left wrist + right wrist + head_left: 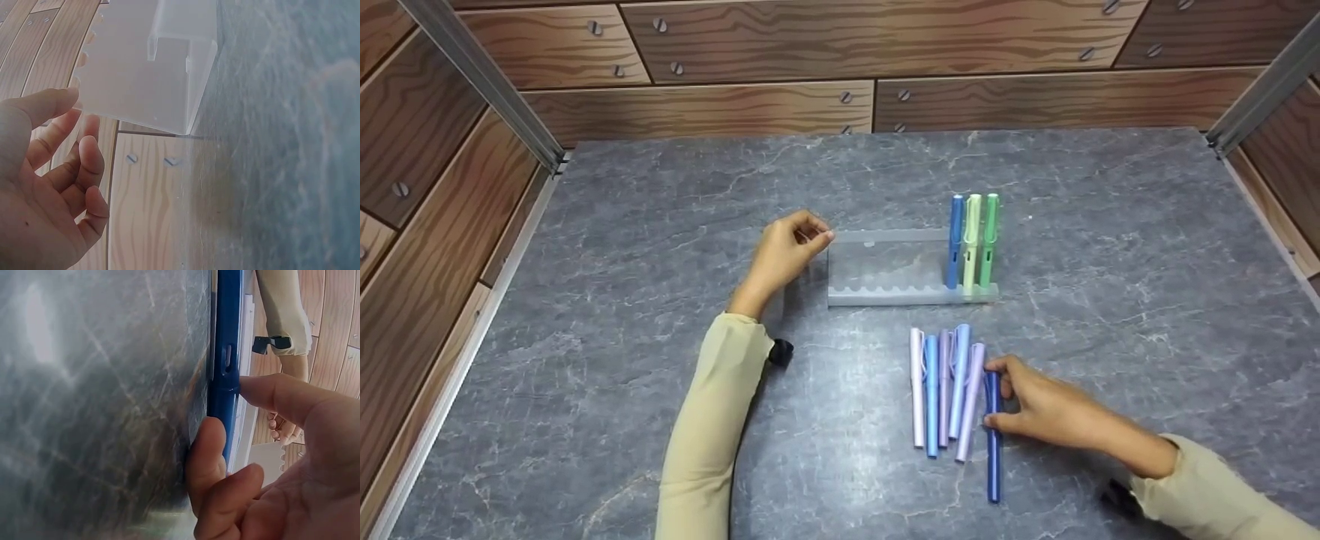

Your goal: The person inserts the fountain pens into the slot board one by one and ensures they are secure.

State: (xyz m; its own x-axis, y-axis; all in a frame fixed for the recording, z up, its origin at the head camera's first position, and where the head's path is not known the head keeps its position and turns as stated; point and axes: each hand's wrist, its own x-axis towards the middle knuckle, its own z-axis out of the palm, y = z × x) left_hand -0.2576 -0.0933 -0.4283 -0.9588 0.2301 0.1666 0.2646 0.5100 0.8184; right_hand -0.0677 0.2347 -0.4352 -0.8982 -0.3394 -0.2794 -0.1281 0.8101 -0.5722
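Observation:
My left hand (784, 251) pinches the upper left corner of a clear plastic pen stand (885, 296) between thumb and index finger; the other fingers curl loosely in the left wrist view. Three capped pens lean upright at the stand's right end: a blue pen (955, 240), a pale yellow-green pen (973, 240) and a green pen (989, 240). Below, my right hand (1050, 405) holds a dark blue pen (994, 457) by its cap end, thumb on one side and fingers on the other. In the right wrist view this pen (228, 337) lies along the tabletop.
Several lilac and blue pens (932, 397) lie side by side just left of the dark blue pen, in front of the stand. Wood-patterned panels (757, 45) and metal posts (487, 82) border the grey marbled table (660, 195).

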